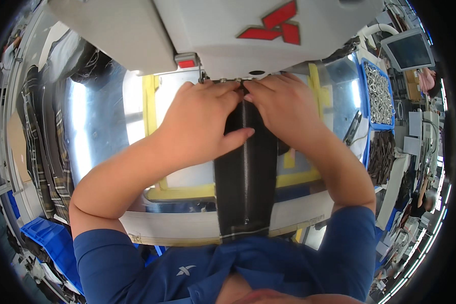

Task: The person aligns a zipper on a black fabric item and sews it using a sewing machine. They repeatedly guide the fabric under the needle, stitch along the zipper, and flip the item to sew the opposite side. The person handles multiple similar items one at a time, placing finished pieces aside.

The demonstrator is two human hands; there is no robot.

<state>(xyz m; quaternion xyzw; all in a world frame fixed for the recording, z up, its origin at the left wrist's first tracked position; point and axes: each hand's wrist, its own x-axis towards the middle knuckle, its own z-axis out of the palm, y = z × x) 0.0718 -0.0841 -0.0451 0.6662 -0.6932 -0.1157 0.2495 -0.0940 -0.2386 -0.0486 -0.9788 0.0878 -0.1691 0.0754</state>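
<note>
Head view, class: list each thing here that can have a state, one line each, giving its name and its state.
Black zippered fabric strip: flat on the table, zipper closed along the part that shows.
Left hand: pressing the strip's top, fingers flat.
Right hand: pressing the strip's top beside it.
Sewing machine: head over the strip's top end.
Blue bin: full of metal parts.
Monitor: screen dark.

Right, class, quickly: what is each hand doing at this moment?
Left hand: fingers flat, pressing the black zippered fabric piece under the sewing machine head; no closed grip.
Right hand: likewise pressing the fabric beside the zipper.
</note>
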